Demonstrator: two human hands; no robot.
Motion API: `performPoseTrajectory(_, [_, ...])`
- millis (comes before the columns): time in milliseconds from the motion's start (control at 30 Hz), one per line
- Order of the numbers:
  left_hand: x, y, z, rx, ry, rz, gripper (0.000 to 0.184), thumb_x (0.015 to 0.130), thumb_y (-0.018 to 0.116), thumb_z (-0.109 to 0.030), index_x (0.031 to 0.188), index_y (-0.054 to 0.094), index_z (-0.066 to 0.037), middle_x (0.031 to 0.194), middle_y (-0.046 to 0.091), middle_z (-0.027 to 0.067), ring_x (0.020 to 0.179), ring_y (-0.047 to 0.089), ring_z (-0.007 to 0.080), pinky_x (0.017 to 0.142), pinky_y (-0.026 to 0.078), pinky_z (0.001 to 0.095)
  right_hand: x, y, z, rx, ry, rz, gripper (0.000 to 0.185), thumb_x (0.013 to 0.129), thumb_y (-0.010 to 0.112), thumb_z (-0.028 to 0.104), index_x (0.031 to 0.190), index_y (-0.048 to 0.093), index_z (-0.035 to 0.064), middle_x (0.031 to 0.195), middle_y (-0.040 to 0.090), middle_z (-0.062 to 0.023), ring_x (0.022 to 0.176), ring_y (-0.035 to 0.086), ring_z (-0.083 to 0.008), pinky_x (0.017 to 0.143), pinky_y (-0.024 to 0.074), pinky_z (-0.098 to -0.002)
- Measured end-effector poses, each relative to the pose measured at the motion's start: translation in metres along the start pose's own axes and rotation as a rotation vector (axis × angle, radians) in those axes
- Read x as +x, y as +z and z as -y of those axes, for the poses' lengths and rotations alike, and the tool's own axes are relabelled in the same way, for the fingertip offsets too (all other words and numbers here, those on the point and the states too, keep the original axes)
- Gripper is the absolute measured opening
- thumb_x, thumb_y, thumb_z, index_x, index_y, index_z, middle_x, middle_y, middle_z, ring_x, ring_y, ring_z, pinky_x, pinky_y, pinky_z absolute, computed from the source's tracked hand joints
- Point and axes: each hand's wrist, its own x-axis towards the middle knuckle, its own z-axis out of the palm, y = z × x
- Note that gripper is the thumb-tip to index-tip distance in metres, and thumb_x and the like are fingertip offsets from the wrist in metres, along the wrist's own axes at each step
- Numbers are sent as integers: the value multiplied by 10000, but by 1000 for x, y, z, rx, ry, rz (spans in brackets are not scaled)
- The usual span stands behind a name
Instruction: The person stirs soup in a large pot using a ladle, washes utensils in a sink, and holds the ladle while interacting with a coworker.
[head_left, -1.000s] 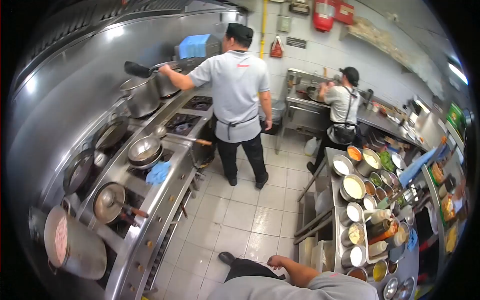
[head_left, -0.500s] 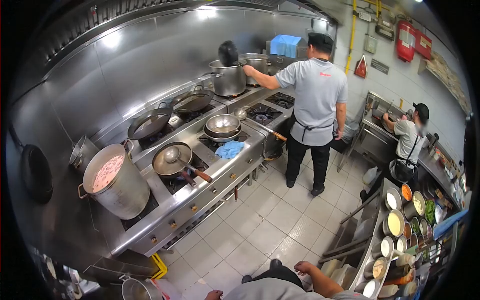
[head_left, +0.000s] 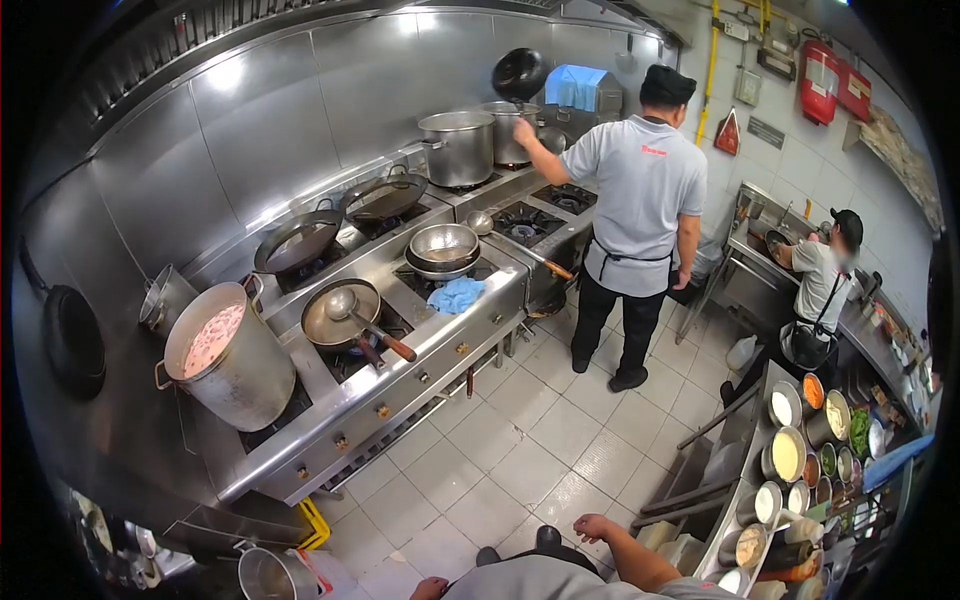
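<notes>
At the bottom edge, my left hand [head_left: 430,589] hangs low over the floor, partly cut off, and its fingers do not show clearly. My right hand [head_left: 592,527] is held out beside my body with loosely bent fingers apart and nothing visible in it. It is nearest to the metal prep counter [head_left: 735,478] on the right, without touching it. On the stove [head_left: 400,420] ahead, a wok [head_left: 318,318] holds a ladle [head_left: 343,303]. A tall stockpot [head_left: 245,385] with pinkish contents stands at the left.
A co-worker [head_left: 645,190] at the stove's far end raises a dark pan [head_left: 520,75] near two large pots [head_left: 458,150]. Another person [head_left: 818,275] works at the right counter. Stacked strainers [head_left: 444,240] and a blue cloth [head_left: 457,295] sit on the stove. A pot [head_left: 265,578] stands at lower left.
The co-worker's dark pan has gone up and right, away from the nearer large pot. My right hand has shifted slightly left and up in the view.
</notes>
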Motion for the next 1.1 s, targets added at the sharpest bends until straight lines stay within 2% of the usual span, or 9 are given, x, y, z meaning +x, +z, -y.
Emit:
performPoseTrajectory(233, [-10,-15,-19,-71,-78,11,300,723,496,-332,852,597,-82,757,582,61,651,543,155,586,437,278,0,8,-31,-26,101,94,203,748,453,258,694,534,80,593,523,-20,508,526,-118,441,445,-275])
performPoseTrajectory(300, [-15,-16,-17,-117,-25,-34,288,707,518,-314,825,584,-60,665,564,80,571,541,163,502,446,296,2,9,-38,2,185,150,264,767,511,262,957,522,78,797,572,-50,608,566,-144,487,465,-281])
performPoseTrajectory(400, [1,-12,5,-212,-154,7,293,717,502,-312,849,581,-63,702,574,95,611,567,191,540,466,305,-6,9,-31,34,176,96,266,773,513,253,966,515,69,815,574,-61,617,571,-149,498,468,-284])
performPoseTrajectory(467, [7,-8,29,118,305,-51,309,729,489,-324,868,581,-63,745,585,109,634,579,213,568,475,312,-4,12,-25,27,159,96,269,775,511,251,971,514,67,831,575,-67,626,574,-152,504,469,-283])
performPoseTrajectory(500, [4,-10,16,29,29,-34,324,735,483,-335,883,580,-64,782,593,113,658,582,227,597,472,320,-2,13,-22,38,143,87,272,776,509,249,976,514,65,846,576,-73,634,577,-156,510,471,-282])
performPoseTrajectory(733, [3,-6,26,-200,-114,-38,342,736,483,-347,910,581,-70,786,602,93,662,580,226,622,467,330,-7,20,5,-52,34,113,301,773,511,252,1012,509,69,865,582,-81,652,583,-165,534,474,-278])
performPoseTrajectory(800, [3,-8,28,-92,-86,38,341,745,472,-344,937,575,-81,845,594,88,713,571,215,622,469,319,-18,18,13,-438,-107,234,320,769,513,253,1029,504,65,856,587,-75,655,582,-159,544,471,-270])
performPoseTrajectory(933, [-3,-7,27,23,254,197,405,761,468,-398,1092,496,-166,1067,515,46,911,502,197,700,447,364,-38,-3,22,-553,-181,310,347,756,543,262,1015,516,33,848,591,-106,654,597,-164,510,468,-281])
performPoseTrajectory(1100, [-78,-50,-66,-204,-99,523,475,771,444,-459,1172,421,-206,1157,447,36,1023,430,227,764,413,416,-22,-14,23,-198,-62,139,280,759,517,244,949,530,40,792,573,-71,594,567,-158,470,453,-266])
